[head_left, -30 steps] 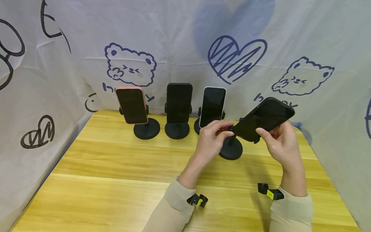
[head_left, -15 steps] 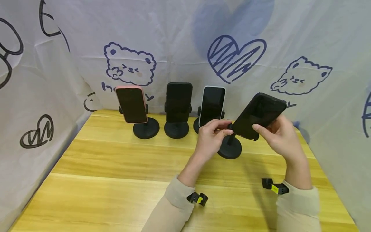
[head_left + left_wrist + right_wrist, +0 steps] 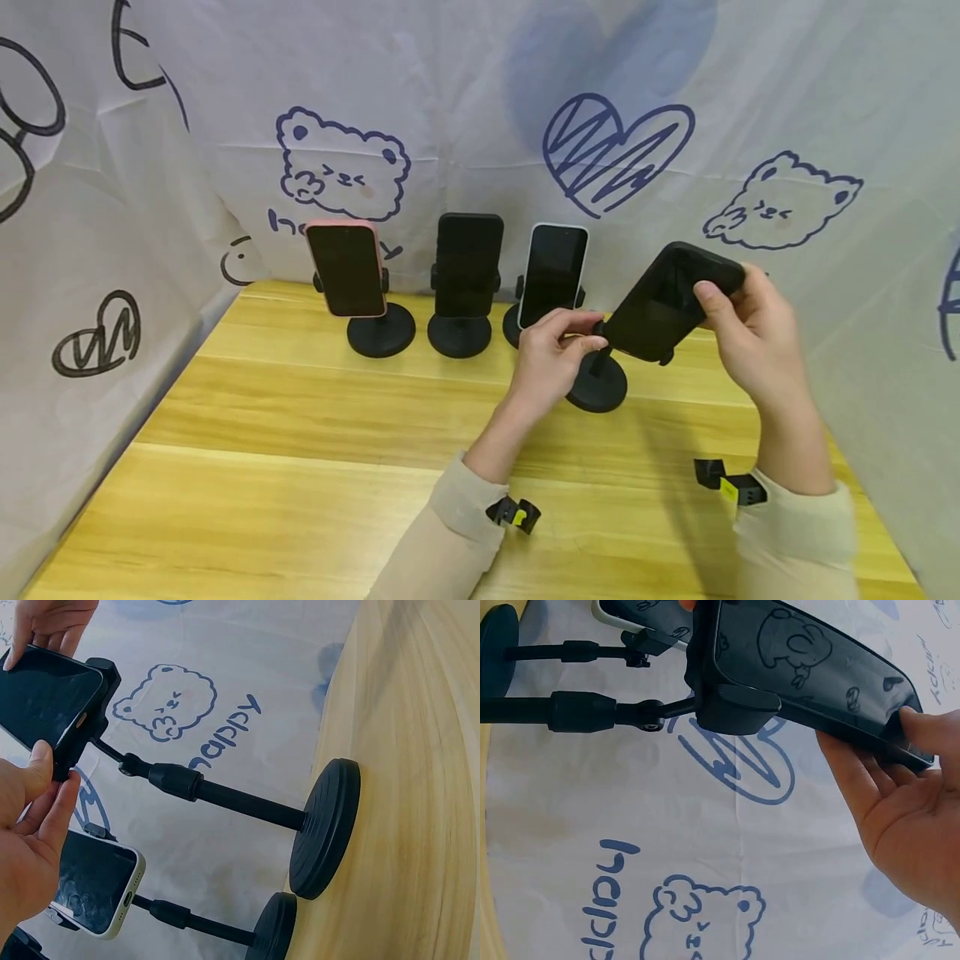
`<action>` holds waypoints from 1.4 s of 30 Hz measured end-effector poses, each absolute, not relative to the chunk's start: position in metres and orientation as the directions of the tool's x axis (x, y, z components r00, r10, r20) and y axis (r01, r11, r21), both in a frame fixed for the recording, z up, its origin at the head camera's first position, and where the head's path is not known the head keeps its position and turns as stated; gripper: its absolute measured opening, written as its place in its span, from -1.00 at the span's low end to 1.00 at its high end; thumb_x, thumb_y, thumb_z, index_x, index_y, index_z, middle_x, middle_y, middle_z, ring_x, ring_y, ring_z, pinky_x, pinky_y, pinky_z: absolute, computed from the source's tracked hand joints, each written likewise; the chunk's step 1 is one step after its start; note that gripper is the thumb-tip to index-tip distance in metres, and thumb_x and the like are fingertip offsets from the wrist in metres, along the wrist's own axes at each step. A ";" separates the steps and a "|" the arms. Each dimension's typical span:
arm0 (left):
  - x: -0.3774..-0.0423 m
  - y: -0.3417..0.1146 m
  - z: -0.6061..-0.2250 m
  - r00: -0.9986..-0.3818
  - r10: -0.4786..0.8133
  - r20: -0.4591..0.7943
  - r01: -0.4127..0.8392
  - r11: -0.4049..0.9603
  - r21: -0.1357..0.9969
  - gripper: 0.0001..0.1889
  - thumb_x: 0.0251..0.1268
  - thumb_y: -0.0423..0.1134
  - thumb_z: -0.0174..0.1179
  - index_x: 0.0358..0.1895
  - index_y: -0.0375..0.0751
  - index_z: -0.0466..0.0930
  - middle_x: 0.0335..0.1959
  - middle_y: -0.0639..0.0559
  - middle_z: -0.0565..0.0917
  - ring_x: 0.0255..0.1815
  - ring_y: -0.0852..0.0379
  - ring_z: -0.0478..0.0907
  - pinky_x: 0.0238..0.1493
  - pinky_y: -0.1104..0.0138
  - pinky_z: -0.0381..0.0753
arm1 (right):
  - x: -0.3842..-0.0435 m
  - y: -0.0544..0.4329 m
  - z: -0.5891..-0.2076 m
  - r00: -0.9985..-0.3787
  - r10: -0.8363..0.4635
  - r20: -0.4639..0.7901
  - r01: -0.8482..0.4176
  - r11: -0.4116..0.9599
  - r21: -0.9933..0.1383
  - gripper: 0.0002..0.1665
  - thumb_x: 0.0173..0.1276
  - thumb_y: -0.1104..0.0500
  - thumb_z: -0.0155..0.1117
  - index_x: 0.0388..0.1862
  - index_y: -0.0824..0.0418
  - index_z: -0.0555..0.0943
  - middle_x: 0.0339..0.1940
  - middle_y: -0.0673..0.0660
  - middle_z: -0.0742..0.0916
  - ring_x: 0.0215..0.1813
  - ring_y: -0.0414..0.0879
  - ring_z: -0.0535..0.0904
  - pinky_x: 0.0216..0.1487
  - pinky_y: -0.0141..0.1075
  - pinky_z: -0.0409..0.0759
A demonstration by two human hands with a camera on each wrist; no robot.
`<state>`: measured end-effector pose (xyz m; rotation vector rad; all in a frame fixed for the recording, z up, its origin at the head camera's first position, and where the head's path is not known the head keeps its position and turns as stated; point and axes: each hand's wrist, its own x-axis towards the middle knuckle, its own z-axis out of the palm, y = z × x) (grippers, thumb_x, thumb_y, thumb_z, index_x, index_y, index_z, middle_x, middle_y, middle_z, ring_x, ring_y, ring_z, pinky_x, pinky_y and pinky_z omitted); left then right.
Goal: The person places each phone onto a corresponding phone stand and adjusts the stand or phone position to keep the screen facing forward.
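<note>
A black smartphone (image 3: 663, 304) sits tilted in the clamp (image 3: 739, 710) of a black phone stand, whose round base (image 3: 597, 387) rests on the table. My left hand (image 3: 551, 358) pinches the clamp's side arm between thumb and fingers, right by the phone's lower left edge. With thumb on the screen and fingers behind, my right hand (image 3: 765, 342) grips the phone's upper right end. The stand's thin pole (image 3: 247, 806) shows in the left wrist view, running from base to clamp. The back of the clamp is hidden behind the phone in the head view.
Along the back of the wooden table (image 3: 300, 467) stand a pink-edged phone (image 3: 347, 271), a black phone (image 3: 468, 265) and a white-edged phone (image 3: 553, 275), each on a black stand. The white-edged one is close behind my left hand. A printed cloth (image 3: 480, 100) hangs behind.
The held phone has swung leftward and stands somewhat steeper than a second ago. My right hand has shifted up along its edge toward the top corner. The left hand keeps its pinch.
</note>
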<state>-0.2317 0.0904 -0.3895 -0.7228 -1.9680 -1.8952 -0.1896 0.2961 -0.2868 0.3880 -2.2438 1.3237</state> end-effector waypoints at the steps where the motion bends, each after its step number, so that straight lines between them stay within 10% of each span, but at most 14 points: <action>1: -0.232 0.090 -0.389 -0.825 0.140 0.548 0.553 -0.002 0.833 -0.71 0.27 -0.42 0.42 0.05 -0.37 0.74 -0.10 -0.17 0.71 -0.04 0.02 0.75 0.00 0.45 0.71 | -0.190 0.296 -0.285 -0.834 -0.013 0.552 -0.478 0.518 -0.710 -0.86 0.58 0.35 0.18 0.04 0.23 0.54 -0.23 -0.08 0.64 -0.30 -0.34 0.68 -0.17 -0.59 0.67; 10: -0.230 0.091 -0.389 -0.833 0.143 0.535 0.542 0.014 0.840 -0.70 0.28 -0.40 0.42 0.07 -0.34 0.74 -0.09 -0.15 0.71 -0.03 0.05 0.74 0.00 0.46 0.71 | -0.195 0.299 -0.281 -0.832 -0.100 0.545 -0.500 0.559 -0.661 -0.79 0.56 0.40 0.17 0.04 0.54 0.46 -0.28 -0.09 0.68 -0.33 -0.40 0.67 -0.25 -0.60 0.66; 19: -0.230 0.091 -0.390 -0.830 0.135 0.542 0.550 0.033 0.834 -0.71 0.29 -0.39 0.41 0.06 -0.33 0.75 -0.09 -0.13 0.72 -0.03 0.06 0.74 -0.01 0.46 0.71 | -0.196 0.299 -0.278 -0.821 -0.189 0.539 -0.506 0.677 -0.534 -0.76 0.53 0.33 0.25 0.06 0.46 0.50 -0.32 0.28 0.70 -0.51 -0.27 0.50 -0.43 -0.63 0.51; 42: -0.228 0.091 -0.391 -0.842 0.129 0.524 0.531 0.027 0.847 -0.70 0.30 -0.39 0.41 0.08 -0.33 0.74 -0.06 -0.14 0.72 -0.02 0.05 0.73 0.01 0.46 0.70 | -0.198 0.296 -0.280 -0.780 -0.214 0.588 -0.549 0.686 -0.478 -0.80 0.47 0.38 0.32 -0.04 0.44 0.51 -0.49 0.18 0.60 -0.61 -0.21 0.37 -0.60 -0.46 0.32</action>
